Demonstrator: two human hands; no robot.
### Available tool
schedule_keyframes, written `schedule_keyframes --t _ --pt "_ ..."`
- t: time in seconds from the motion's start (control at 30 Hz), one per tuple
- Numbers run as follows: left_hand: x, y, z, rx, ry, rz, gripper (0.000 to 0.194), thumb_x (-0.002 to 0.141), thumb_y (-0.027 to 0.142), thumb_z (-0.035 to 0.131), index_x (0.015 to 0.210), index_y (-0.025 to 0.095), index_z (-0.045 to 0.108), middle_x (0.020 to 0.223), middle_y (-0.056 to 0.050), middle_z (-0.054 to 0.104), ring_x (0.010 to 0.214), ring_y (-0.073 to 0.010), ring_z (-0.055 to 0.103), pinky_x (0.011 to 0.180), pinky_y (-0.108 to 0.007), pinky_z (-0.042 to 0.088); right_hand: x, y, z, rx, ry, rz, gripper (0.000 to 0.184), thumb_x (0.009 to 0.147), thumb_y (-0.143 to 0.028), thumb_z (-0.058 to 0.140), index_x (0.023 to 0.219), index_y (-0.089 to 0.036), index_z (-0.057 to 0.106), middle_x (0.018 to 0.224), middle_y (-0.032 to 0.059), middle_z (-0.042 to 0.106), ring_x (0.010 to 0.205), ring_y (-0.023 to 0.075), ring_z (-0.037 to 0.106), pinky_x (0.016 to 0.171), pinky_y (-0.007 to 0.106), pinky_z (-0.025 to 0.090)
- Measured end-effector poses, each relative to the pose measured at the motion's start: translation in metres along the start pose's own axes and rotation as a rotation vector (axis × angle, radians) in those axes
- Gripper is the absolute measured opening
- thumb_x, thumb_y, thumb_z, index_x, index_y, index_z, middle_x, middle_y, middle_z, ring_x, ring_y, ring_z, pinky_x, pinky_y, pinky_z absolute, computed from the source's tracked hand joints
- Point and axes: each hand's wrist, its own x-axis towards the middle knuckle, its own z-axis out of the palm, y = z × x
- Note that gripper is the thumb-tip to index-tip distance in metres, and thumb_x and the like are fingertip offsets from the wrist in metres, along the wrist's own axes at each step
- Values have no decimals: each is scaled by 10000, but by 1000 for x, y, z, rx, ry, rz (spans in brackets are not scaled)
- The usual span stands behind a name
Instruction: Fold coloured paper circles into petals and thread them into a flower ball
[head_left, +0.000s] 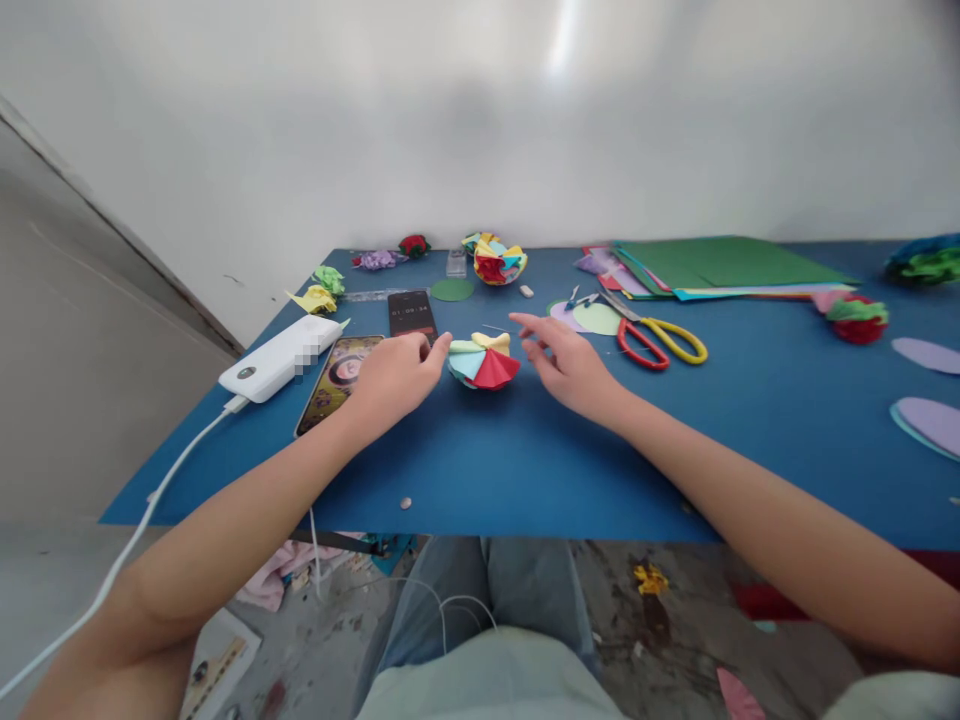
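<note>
A round folded-paper flower [486,365] in red, yellow and light blue rests on the blue table in front of me. My left hand [396,382] is at its left side, thumb stretched out close to the paper edge; its other fingers are partly hidden, and I see nothing held. To the right of the flower, my right hand [566,365] hovers with its fingers apart and the index finger pointing left, holding nothing. A thin needle-like piece [495,329] lies just behind the flower. Scissors [652,335] with red and yellow handles lie right of my right hand.
Left are a white power bank [274,362] with a cable, a phone [339,385] and a dark timer phone [412,312]. Behind stand another paper flower [499,264] and small crumpled ones. Coloured paper sheets [739,262] are stacked at right, with paper ovals [930,422] nearer the edge.
</note>
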Motion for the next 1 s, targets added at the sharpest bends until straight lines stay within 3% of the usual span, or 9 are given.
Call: schedule_keyframes --t 0.13,0.33,0.6,0.8,1.0 --pt "-1 3 3 -21 -3 89 450 832 552 365 675 183 569 593 -49 588 535 -174 503 497 -265 292 6 10 9 -32 -59 -78 362 877 -245 386 1221 -246 503 1170 81 528 940 196 548 781 331 443" --pt "-1 1 5 -178 -35 251 233 827 405 478 828 186 558 717 -9 621 628 -142 548 574 -249 377 7 12 11 23 -83 -130 216 848 -242 452 1000 -209 601 925 56 601 799 165 553 734 302 445" --pt "-7 6 -3 -258 200 486 137 813 234 521 932 171 546 856 -45 556 796 -147 539 660 -247 453 0 -6 -1 -48 15 -176 110 843 -257 477 861 -197 568 784 36 537 683 142 498 645 273 424" --pt "-15 9 -5 -285 252 640 135 809 217 545 939 189 567 897 -60 556 806 -147 534 720 -271 477 -12 -27 -4 -218 24 -260 185 886 -280 387 865 -197 551 843 79 550 796 187 509 711 307 424" --pt "-20 9 -2 -290 301 767 127 798 197 570 925 195 581 881 -55 570 807 -140 545 749 -272 479 -13 -31 -8 -271 51 -296 228 903 -293 361 869 -188 561 818 85 561 769 185 515 690 298 422"
